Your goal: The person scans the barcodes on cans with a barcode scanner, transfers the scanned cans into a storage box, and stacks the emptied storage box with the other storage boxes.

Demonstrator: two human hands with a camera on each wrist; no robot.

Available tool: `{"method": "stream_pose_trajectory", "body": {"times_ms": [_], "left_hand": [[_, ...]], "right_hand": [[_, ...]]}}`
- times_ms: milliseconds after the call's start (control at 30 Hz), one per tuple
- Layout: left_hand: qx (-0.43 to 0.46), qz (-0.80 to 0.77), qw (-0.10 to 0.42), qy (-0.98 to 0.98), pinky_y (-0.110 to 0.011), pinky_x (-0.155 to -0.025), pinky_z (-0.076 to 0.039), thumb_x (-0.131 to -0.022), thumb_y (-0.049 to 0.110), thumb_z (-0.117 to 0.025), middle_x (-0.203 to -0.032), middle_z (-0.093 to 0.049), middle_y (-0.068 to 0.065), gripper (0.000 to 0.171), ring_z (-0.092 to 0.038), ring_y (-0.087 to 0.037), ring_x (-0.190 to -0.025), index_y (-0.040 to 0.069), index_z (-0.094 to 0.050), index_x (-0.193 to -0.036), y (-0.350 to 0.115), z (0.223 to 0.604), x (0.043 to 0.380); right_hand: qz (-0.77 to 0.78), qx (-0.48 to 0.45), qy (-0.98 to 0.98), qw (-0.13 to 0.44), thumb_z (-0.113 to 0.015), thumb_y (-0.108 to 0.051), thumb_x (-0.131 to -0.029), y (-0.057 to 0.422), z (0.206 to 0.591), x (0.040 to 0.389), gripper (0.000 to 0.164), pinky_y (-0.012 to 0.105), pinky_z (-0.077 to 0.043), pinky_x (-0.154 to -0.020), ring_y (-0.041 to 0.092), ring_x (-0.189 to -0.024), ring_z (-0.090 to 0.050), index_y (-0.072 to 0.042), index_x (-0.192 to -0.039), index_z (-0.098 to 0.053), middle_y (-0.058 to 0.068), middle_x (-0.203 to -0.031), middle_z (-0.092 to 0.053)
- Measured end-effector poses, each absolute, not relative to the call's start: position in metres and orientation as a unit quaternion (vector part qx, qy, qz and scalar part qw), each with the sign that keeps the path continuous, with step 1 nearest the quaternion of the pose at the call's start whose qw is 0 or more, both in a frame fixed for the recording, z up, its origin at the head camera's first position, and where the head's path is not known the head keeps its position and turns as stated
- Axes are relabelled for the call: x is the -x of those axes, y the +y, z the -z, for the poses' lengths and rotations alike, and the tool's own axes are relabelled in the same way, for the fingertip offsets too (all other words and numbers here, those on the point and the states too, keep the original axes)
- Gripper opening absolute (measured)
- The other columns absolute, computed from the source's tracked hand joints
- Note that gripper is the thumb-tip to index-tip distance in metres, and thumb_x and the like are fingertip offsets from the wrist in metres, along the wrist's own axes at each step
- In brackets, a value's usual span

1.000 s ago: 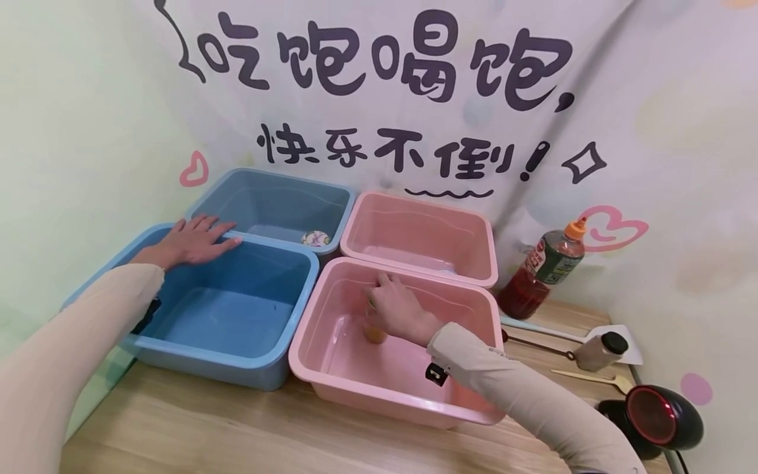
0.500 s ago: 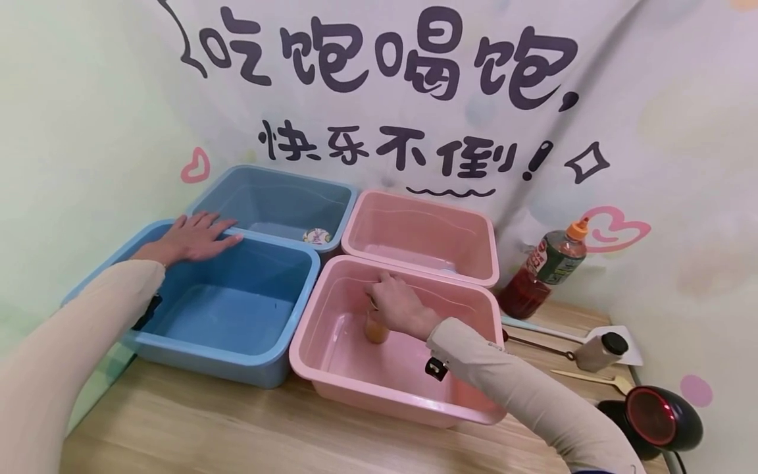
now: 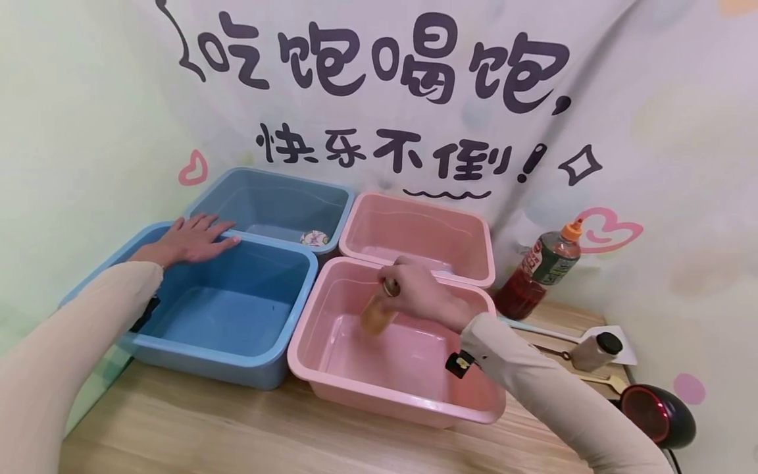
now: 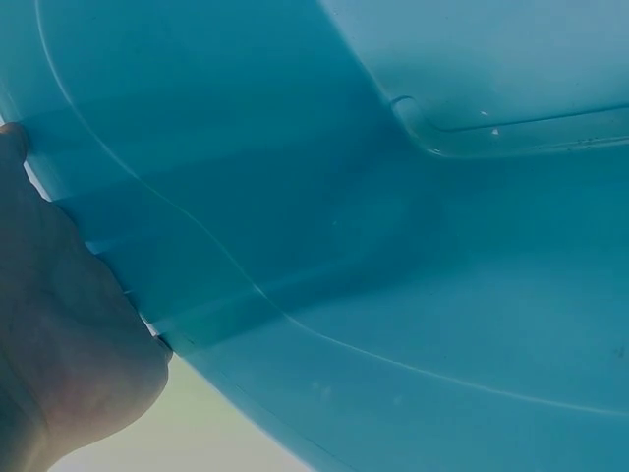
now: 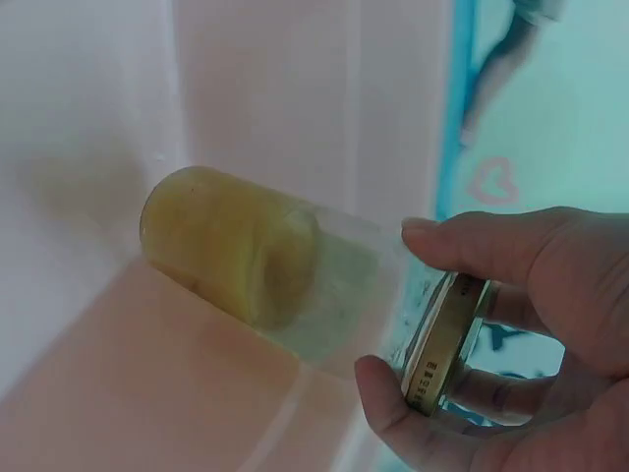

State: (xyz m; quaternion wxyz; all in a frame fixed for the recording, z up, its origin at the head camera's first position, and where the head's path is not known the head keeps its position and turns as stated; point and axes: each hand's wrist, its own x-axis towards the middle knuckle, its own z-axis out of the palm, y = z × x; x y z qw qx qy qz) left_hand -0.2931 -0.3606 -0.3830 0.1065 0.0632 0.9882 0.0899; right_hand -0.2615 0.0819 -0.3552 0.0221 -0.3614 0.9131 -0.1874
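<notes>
My right hand (image 3: 417, 289) grips a clear glass jar (image 3: 377, 315) by its lidded end, inside the front pink bin (image 3: 379, 382). In the right wrist view the jar (image 5: 251, 256) shows a gold lid (image 5: 444, 344) with small dark print and a yellow-brown filling in its lower half. Thumb and fingers curl around the lid and neck. The jar is tilted. My left hand (image 3: 198, 238) rests with spread fingers on the back rim of the front blue bin (image 3: 219, 361); in the left wrist view it lies along that bin's edge.
Behind stand a second blue bin (image 3: 266, 176) with a round patterned thing (image 3: 314, 238) in it, and a second pink bin (image 3: 426, 205). At the right are a red sauce bottle (image 3: 535, 270), a white spatula (image 3: 618, 342), a black-capped shaker (image 3: 595, 352) and a black-and-red device (image 3: 657, 415).
My right hand has risen and moved right, lifting the jar from the pink bin's floor and tilting it. My left hand has stayed on the blue rim.
</notes>
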Motion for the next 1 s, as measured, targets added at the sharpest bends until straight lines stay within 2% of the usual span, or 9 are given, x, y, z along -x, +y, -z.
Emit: {"method": "stream_pose_trajectory", "body": {"times_ms": [200, 333, 533, 700, 900, 1000], "left_hand": [[-0.063, -0.093, 0.105, 0.988, -0.076, -0.114, -0.001, -0.102, 0.058, -0.036, -0.155, -0.017, -0.040, 0.080, -0.009, -0.061, -0.143, -0.001, -0.025, -0.154, -0.359, 0.382, 0.293], [-0.064, -0.094, 0.103, 0.988, -0.076, -0.114, -0.001, -0.102, 0.058, -0.037, -0.156, -0.017, -0.040, 0.079, -0.009, -0.061, -0.143, -0.001, -0.025, -0.154, -0.360, 0.382, 0.294], [-0.065, -0.090, 0.105, 0.988, -0.076, -0.114, -0.001, -0.102, 0.058, -0.035, -0.155, -0.017, -0.040, 0.080, -0.009, -0.061, -0.142, -0.001, -0.023, -0.155, -0.362, 0.384, 0.293], [-0.067, -0.095, 0.103, 0.988, -0.076, -0.113, -0.001, -0.102, 0.058, -0.035, -0.155, -0.017, -0.040, 0.080, -0.008, -0.061, -0.142, -0.001, -0.023, -0.154, -0.363, 0.385, 0.293], [-0.066, -0.094, 0.101, 0.988, -0.076, -0.114, -0.002, -0.101, 0.060, -0.035, -0.155, -0.017, -0.040, 0.081, -0.009, -0.061, -0.142, -0.001, -0.024, -0.155, -0.364, 0.386, 0.293], [-0.067, -0.098, 0.097, 0.988, -0.076, -0.113, -0.001, -0.100, 0.063, -0.034, -0.155, -0.017, -0.040, 0.084, -0.009, -0.062, -0.142, -0.001, -0.025, -0.154, -0.366, 0.387, 0.295]], "right_hand": [[0.214, 0.358, 0.909, -0.021, -0.089, -0.020, -0.073, 0.110, 0.320, 0.256, 0.033, 0.031, -0.046, -0.067, 0.019, -0.078, -0.056, -0.009, -0.100, -0.074, 0.004, -0.089, -0.065], [0.226, 0.359, 0.904, -0.048, -0.086, -0.016, -0.076, 0.129, 0.296, 0.253, 0.029, 0.031, -0.046, -0.067, 0.020, -0.079, -0.056, -0.007, -0.101, -0.074, 0.006, -0.090, -0.067], [0.228, 0.337, 0.911, -0.071, -0.081, -0.013, -0.082, 0.165, 0.269, 0.245, 0.022, 0.033, -0.046, -0.065, 0.021, -0.078, -0.055, -0.008, -0.102, -0.073, 0.006, -0.086, -0.062], [0.225, 0.317, 0.913, -0.124, -0.081, -0.008, -0.080, 0.198, 0.259, 0.233, 0.023, 0.029, -0.051, -0.063, 0.020, -0.079, -0.056, -0.006, -0.102, -0.074, 0.008, -0.089, -0.065], [0.231, 0.298, 0.912, -0.161, -0.084, -0.002, -0.076, 0.238, 0.260, 0.219, 0.028, 0.017, -0.050, -0.060, 0.008, -0.081, -0.051, -0.007, -0.101, -0.074, 0.009, -0.096, -0.068], [0.236, 0.308, 0.907, -0.166, -0.084, 0.003, -0.073, 0.259, 0.262, 0.212, 0.033, 0.013, -0.051, -0.060, -0.001, -0.082, -0.049, -0.008, -0.103, -0.073, 0.001, -0.098, -0.064]]}}
